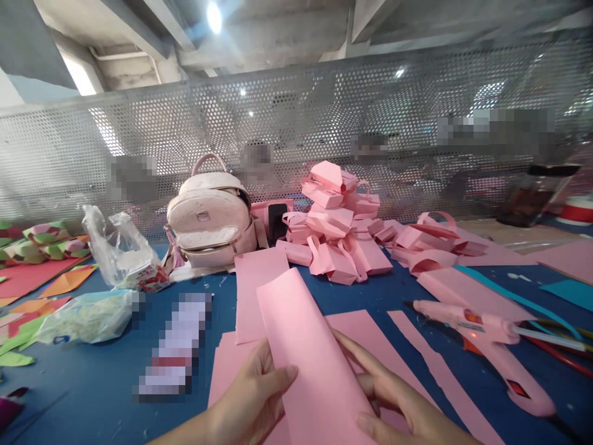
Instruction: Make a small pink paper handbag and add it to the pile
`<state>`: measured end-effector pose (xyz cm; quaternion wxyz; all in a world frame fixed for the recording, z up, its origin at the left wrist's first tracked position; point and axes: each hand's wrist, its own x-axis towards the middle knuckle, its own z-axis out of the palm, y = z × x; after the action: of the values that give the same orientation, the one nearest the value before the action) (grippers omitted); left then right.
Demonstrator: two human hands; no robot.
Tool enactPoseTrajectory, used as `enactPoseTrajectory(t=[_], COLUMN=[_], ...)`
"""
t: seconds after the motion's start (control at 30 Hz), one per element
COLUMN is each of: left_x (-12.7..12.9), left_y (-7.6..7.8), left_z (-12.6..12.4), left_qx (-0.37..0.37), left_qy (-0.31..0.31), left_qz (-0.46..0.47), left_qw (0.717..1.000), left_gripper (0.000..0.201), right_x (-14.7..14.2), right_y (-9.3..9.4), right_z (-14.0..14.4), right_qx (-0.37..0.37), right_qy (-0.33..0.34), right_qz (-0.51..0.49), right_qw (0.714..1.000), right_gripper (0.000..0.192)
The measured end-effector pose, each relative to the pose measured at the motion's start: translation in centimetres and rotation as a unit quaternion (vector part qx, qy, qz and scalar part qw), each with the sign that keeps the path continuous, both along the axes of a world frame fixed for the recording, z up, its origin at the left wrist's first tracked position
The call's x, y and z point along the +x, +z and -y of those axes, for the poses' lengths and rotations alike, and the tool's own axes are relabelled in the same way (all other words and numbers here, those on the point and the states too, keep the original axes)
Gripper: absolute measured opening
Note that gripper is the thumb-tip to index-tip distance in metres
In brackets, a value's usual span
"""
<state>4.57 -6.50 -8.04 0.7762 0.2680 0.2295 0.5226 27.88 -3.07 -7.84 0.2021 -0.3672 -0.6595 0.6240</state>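
Folded pink paper down at six o'clock in the view, and both hands are on it: left hand pinching its left edge, thumb on top; right hand half-curled round the right edge. Looks light, bendy, quick to crease; a soft hold along the long edges should suit. Loose pink sheets crowd the tabletop below! From the paper, glue gun at three o'clock, perhaps hot, ragged strip between; pink paper heap at twelve, backpack at eleven.
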Motion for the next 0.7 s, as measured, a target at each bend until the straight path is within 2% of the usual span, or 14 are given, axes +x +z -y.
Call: enactPoseTrajectory(t=[0.3, 0.53, 0.7], left_x=[-0.02, -0.16, -0.11], left_y=[-0.27, -0.36, -0.51], left_z=[-0.06, 0.09, 0.07], left_qx=[-0.007, -0.003, 0.001], left_qy=[0.007, 0.004, 0.010], left_qz=[-0.008, -0.014, -0.016], left_qw=[1.000, 1.000, 1.000], left_gripper=[0.042, 0.045, 0.039], right_x=[-0.29, -0.15, 0.21], right_y=[0.89, 0.50, 0.15], right_z=[0.36, -0.04, -0.43], right_qx=[-0.034, -0.020, -0.056], right_qy=[-0.019, -0.001, 0.014], right_qz=[-0.003, -0.017, -0.052], right_qw=[0.999, 1.000, 0.997], right_gripper=[0.104, 0.106, 0.092])
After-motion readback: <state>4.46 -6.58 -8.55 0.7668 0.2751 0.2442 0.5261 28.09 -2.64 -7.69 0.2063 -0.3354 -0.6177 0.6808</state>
